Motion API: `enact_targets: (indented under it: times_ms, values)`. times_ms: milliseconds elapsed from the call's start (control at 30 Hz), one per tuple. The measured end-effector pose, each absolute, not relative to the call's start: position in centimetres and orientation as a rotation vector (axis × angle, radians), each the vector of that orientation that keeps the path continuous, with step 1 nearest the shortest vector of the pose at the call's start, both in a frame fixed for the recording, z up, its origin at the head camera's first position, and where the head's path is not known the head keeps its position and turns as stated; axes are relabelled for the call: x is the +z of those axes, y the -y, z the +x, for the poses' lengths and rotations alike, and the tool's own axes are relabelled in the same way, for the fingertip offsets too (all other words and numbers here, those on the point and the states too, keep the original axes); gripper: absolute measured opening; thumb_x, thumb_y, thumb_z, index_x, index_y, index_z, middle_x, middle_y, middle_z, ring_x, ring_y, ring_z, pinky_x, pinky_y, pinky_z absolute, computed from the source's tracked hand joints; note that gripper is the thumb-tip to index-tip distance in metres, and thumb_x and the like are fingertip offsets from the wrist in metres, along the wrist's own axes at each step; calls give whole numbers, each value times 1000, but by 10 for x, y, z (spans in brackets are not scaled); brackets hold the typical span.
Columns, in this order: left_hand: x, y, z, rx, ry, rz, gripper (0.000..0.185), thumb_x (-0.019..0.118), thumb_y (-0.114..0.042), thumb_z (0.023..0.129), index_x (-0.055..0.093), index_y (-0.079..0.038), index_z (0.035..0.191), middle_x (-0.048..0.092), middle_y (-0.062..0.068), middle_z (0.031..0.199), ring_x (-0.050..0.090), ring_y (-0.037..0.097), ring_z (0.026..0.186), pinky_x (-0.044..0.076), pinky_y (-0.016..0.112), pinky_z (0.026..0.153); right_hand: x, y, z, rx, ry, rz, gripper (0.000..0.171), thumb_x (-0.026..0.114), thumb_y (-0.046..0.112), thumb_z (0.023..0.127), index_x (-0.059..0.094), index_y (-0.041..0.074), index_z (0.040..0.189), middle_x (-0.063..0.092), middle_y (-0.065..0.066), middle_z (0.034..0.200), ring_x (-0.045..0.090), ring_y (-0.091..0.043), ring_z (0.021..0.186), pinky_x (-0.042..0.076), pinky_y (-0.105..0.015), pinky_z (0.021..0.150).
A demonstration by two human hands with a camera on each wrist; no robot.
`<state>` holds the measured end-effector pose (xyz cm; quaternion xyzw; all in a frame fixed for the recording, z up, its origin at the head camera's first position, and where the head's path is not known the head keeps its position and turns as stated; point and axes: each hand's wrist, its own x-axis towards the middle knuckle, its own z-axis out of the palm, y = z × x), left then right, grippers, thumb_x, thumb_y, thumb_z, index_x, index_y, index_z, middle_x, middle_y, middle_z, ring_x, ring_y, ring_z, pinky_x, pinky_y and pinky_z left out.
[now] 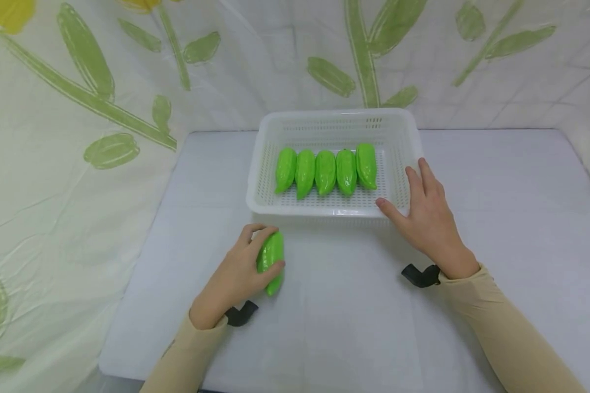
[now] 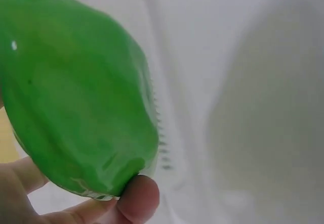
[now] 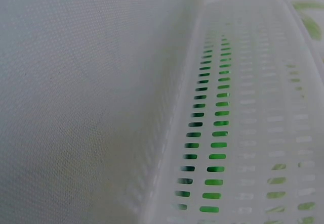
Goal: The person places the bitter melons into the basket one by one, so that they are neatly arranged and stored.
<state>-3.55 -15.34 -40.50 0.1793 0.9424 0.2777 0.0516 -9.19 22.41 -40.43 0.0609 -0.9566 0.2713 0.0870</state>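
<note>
My left hand (image 1: 248,261) grips a glossy green toy vegetable (image 1: 271,260) that lies on the white table (image 1: 324,305) just in front of the basket. Close up in the left wrist view, the green vegetable (image 2: 76,92) fills the frame, with my thumb (image 2: 136,201) under its tip. A white slotted basket (image 1: 267,204) holds several more green vegetables (image 1: 325,170) in a row. My right hand (image 1: 425,210) rests with straight fingers against the basket's right front corner. The right wrist view shows the basket wall (image 3: 253,123) with green behind its slots.
A leaf-patterned plastic sheet (image 1: 78,109) hangs behind and to the left of the table. Bare table surface lies to the right of the basket and along the front edge.
</note>
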Motion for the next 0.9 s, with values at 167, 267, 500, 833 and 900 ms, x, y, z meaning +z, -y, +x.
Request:
enact_targets:
  times_ms: [167,267,500,833,900]
  values:
    - [-386,144,-32,899,-2847,671,65,74,-36,95,49,-18,152,40,6,151,60,21,104,56,37,81,-404,-224,-92,805,2846,179,95,65,57,97,29,-6,159,11,-25,173,28,-60,147,35,-81,104]
    - [-375,137,-34,926,-2846,744,65,73,-37,94,49,-17,151,40,5,152,58,18,103,56,35,82,-405,-224,-92,803,2844,178,95,65,57,97,29,-6,158,11,-25,172,28,-61,147,35,-81,103]
    - [-350,119,-52,996,-2869,898,63,73,-35,93,51,-16,149,43,9,149,62,21,104,57,41,87,-405,-223,-92,807,2838,196,94,64,57,98,30,-6,158,12,-25,172,29,-62,146,35,-82,102]
    - [-309,75,-99,953,-2885,945,67,69,-42,95,48,-15,153,45,14,150,59,27,119,54,46,99,-406,-223,-92,807,2837,190,94,65,57,97,30,-6,158,12,-25,172,29,-62,146,36,-82,102]
    - [-301,64,-109,921,-2867,941,67,68,-42,96,47,-17,154,44,14,151,57,25,117,54,42,97,-406,-224,-92,805,2829,193,94,65,56,97,30,-6,158,12,-26,172,29,-62,145,36,-82,101]
